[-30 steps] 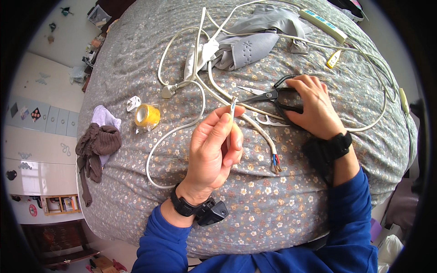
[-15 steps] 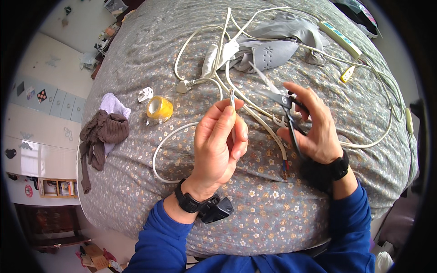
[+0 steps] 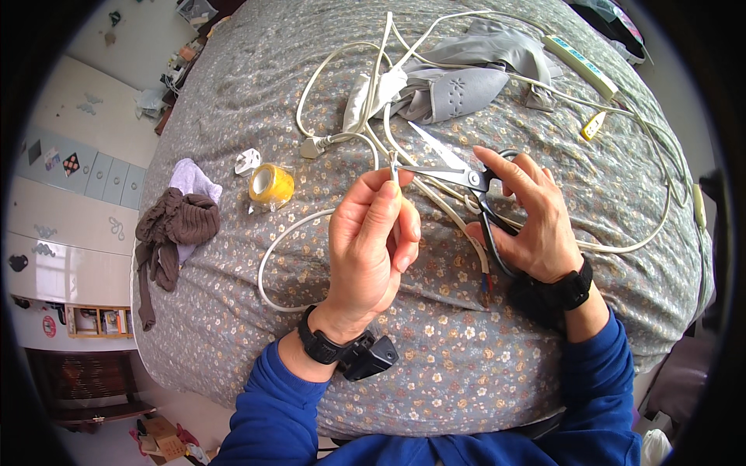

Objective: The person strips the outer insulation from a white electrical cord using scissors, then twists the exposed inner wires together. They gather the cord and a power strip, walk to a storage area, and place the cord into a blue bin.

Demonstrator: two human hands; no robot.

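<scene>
My left hand (image 3: 371,233) pinches a white electrical cable (image 3: 394,165) upright between thumb and index finger, its cut end poking out above the fingertips. In my right hand (image 3: 532,213) is a pair of black-handled scissors (image 3: 458,172), thumb and fingers in the loops and blades spread apart. The lower blade reaches left to the cable's tip; the other points up and away. Behind the scissors, another white cable (image 3: 458,221) runs down to stripped ends with red and blue wires (image 3: 486,281).
A roll of yellow tape (image 3: 272,185) and a white plug (image 3: 248,161) lie at the left, with brown and lilac cloths (image 3: 186,221) beyond. Farther back are grey fabric (image 3: 470,89), a plug on a looped cable (image 3: 312,147), a power strip (image 3: 579,66) and a small yellow tool (image 3: 594,126).
The scissors have swung left and turned, bringing one blade to the cable's end. My left hand has barely moved and still pinches the cable.
</scene>
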